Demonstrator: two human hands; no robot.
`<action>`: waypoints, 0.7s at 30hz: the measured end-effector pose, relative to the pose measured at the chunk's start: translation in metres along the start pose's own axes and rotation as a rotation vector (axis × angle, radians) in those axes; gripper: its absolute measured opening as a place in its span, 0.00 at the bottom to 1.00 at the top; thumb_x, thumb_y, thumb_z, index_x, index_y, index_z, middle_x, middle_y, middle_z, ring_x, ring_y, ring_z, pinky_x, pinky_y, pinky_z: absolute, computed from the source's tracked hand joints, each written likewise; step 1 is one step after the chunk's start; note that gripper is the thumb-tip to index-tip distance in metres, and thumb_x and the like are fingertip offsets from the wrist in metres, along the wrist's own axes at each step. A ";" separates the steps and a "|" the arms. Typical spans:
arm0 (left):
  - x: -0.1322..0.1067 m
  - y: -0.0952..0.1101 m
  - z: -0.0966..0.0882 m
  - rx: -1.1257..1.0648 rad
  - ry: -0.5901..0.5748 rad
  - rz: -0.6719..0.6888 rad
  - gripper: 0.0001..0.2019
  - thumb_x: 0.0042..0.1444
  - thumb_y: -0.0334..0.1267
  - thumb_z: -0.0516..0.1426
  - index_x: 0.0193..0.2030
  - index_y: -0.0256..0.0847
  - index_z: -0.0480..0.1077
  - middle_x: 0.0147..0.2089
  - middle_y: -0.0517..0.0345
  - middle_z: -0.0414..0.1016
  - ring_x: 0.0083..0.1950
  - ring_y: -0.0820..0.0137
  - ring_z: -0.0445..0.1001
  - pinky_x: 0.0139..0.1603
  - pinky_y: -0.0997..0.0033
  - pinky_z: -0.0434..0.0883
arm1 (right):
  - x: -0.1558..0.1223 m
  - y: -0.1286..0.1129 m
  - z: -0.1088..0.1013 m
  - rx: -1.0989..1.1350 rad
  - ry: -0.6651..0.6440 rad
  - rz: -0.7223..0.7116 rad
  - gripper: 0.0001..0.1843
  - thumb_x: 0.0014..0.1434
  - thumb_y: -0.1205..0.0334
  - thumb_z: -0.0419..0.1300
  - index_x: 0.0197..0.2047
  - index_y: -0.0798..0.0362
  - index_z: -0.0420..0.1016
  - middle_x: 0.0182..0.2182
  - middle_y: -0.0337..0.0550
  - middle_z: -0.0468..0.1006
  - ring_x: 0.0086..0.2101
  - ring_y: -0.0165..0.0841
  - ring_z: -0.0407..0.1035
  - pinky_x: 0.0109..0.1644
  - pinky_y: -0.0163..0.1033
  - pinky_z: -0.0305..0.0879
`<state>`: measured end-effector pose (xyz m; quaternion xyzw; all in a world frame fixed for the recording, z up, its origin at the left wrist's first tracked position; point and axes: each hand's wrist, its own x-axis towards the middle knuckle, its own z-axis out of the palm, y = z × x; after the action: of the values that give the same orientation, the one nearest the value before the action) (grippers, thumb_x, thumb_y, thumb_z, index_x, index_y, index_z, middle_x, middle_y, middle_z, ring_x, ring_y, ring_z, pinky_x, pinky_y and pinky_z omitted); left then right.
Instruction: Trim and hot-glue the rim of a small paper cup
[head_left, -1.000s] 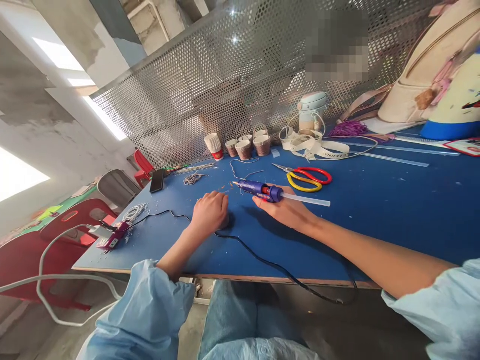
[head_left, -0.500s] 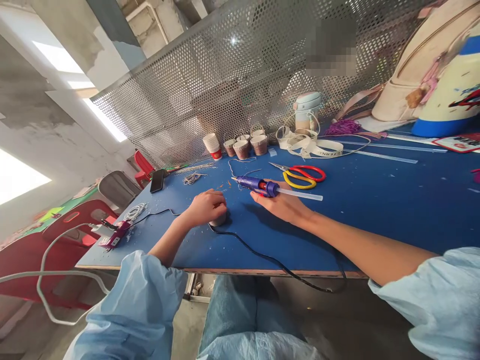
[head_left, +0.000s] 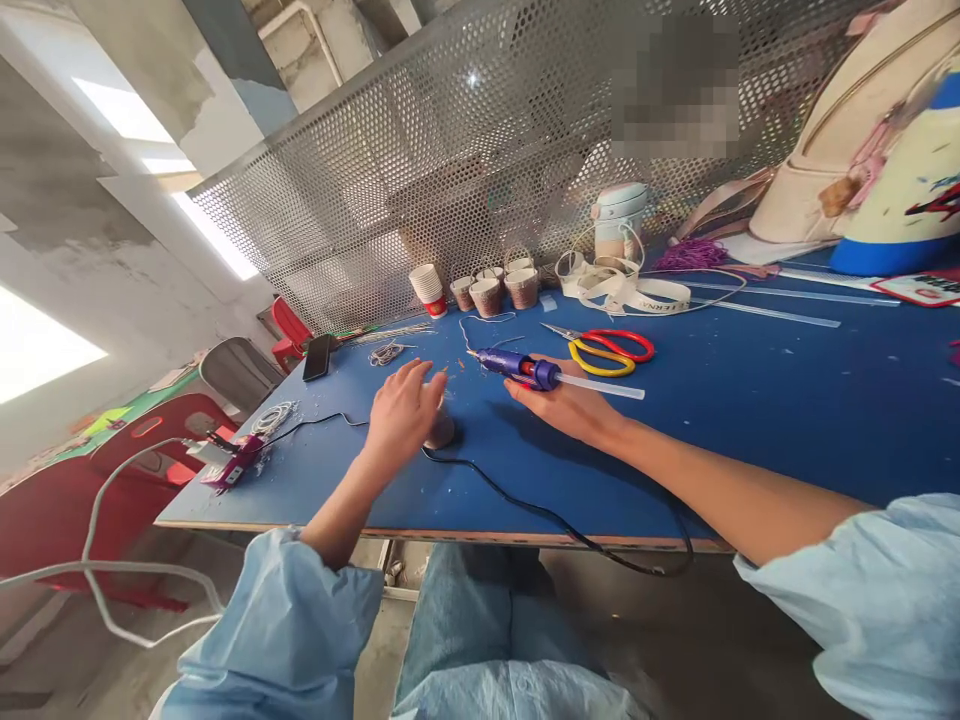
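Observation:
My right hand (head_left: pixel 571 404) is wrapped round a purple glue gun (head_left: pixel 517 366) with a clear glue stick (head_left: pixel 600 387) poking out of its back; the nozzle points left over the blue table (head_left: pixel 750 400). My left hand (head_left: pixel 401 412) has its fingers stretched out, resting against a small paper cup (head_left: pixel 439 430) that stands on the table just left of the gun. The gun's black cord (head_left: pixel 540 515) runs from beside the cup toward the table's front edge.
Red and yellow scissors (head_left: pixel 604 350) lie behind the gun. A row of small cups (head_left: pixel 491 293), a stack of paper cups (head_left: pixel 427 288), white ribbon (head_left: pixel 630 290), a phone (head_left: pixel 316 356) and a power strip (head_left: pixel 229 462) sit around. Perforated metal panel (head_left: pixel 450 180) behind; red chairs (head_left: pixel 112 480) left.
My left hand was curled over the small cup; its fingers have now straightened and lifted, uncovering the cup. The right hand and glue gun have hardly moved.

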<state>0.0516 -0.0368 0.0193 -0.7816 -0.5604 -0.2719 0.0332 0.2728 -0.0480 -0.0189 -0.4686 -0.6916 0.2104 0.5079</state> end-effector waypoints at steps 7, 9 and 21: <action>0.006 -0.006 0.021 0.206 -0.166 0.083 0.16 0.62 0.38 0.48 0.49 0.43 0.75 0.49 0.51 0.78 0.51 0.58 0.75 0.49 0.57 0.73 | 0.001 0.000 0.000 0.038 0.017 0.040 0.13 0.54 0.53 0.57 0.23 0.50 0.62 0.21 0.36 0.68 0.24 0.32 0.60 0.33 0.38 0.57; 0.014 -0.021 0.018 0.092 -0.196 0.239 0.15 0.60 0.37 0.50 0.47 0.42 0.75 0.47 0.53 0.78 0.49 0.61 0.75 0.50 0.59 0.73 | 0.001 0.000 0.001 0.036 0.012 0.047 0.13 0.54 0.52 0.57 0.23 0.50 0.62 0.20 0.35 0.68 0.24 0.32 0.60 0.32 0.38 0.56; 0.013 -0.033 -0.011 -0.214 -0.210 0.160 0.25 0.64 0.52 0.49 0.63 0.43 0.64 0.66 0.49 0.66 0.67 0.60 0.64 0.66 0.54 0.61 | 0.004 0.003 0.000 0.011 0.009 0.050 0.12 0.53 0.54 0.57 0.24 0.50 0.63 0.20 0.35 0.68 0.24 0.32 0.60 0.31 0.38 0.56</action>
<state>0.0205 -0.0169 0.0265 -0.8468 -0.4647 -0.2434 -0.0872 0.2738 -0.0436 -0.0188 -0.4841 -0.6760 0.2247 0.5081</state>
